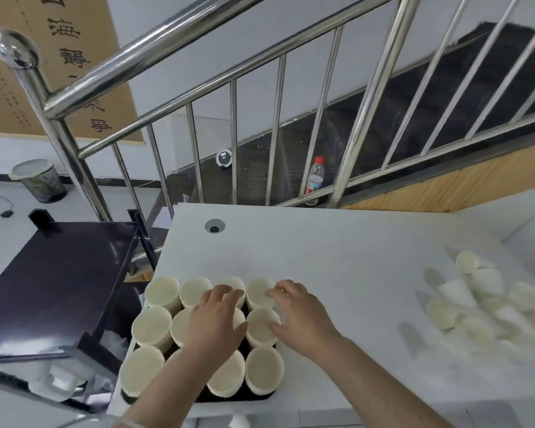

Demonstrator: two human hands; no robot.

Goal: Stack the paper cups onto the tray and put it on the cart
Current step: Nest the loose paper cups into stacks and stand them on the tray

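Our left hand (217,316) and right hand (297,313) rest spread, gripping nothing, atop upside-down cream paper cups (152,327) packed on the dark tray (260,396) on the white bench (337,257); the black cart (53,273) stands just left.

Paper cups (152,325) under fingers (226,296) showing matt, cream-white bottoms. Tray (247,396) beneath them looking dark, smooth. Counter (337,251) lying white, matt, smooth around fingers. Cart (53,285) left of fingers gleaming dark, glossy, reflecting light. Railing (195,54) beyond fingers shining as polished metal. Bottle (315,177) behind railing appearing clear plastic, red cap. Loose cups (488,301) right of fingers looking matt paper.
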